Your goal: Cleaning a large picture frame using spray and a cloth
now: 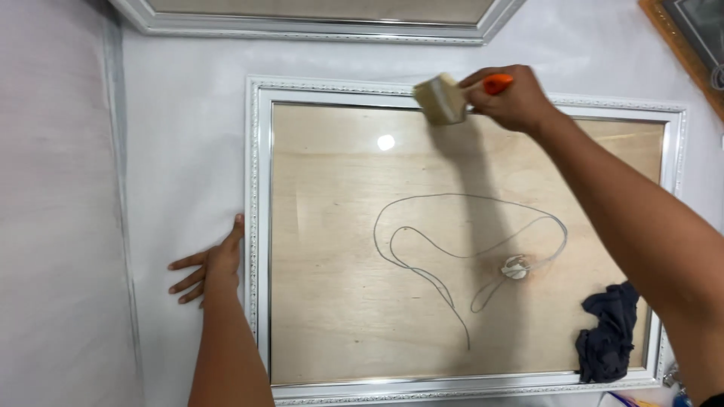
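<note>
Mid-dusting, judging by brush position. Right hand (513,98) closed around the orange handle of a wide brush (441,99), bristles down at the top rail of the frame (256,226), near the middle of that edge. Left hand (211,267) open and flat, fingers spread on the desk (181,151), thumb side touching the frame's left rail, steadying it. Frame flat on the white-covered desk, white and silver moulding, glass over a plywood back (332,301), ceiling light reflected near the top. Thin grey wire (422,197) looped across the ply, ending at a small white fitting (516,267). Dark cloth (607,335) bunched in the lower right corner, partly over the rail. Glass looks mostly clean already, no obvious dust or smears visible, though too fine to tell for sure. Brush only at the top edge, so probably the lower area and remaining rails left to go over. Second white frame (317,26) beyond, gold frame (679,38) at top right corner
</note>
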